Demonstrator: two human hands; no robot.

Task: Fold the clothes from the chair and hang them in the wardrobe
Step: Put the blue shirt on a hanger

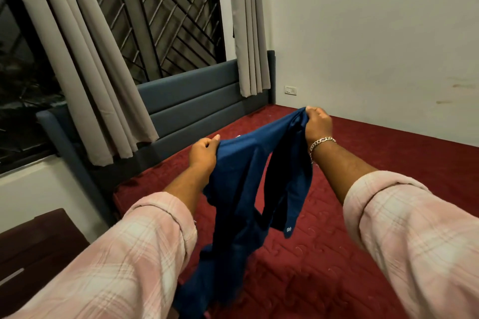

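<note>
As both hands grip, blue garment (pixel 241 189) hangs.

Warm indoor light, sharp, edges bent (wide-angle lens).

White wall (pixel 375 33), grey curtains (pixel 85 80), barred window (pixel 166 13) (dark outside), maroon bed (pixel 388 153)

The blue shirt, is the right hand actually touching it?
Touching. The head view shows the right hand with fingers curled round the upper edge of the blue shirt, bunching the cloth.
</note>
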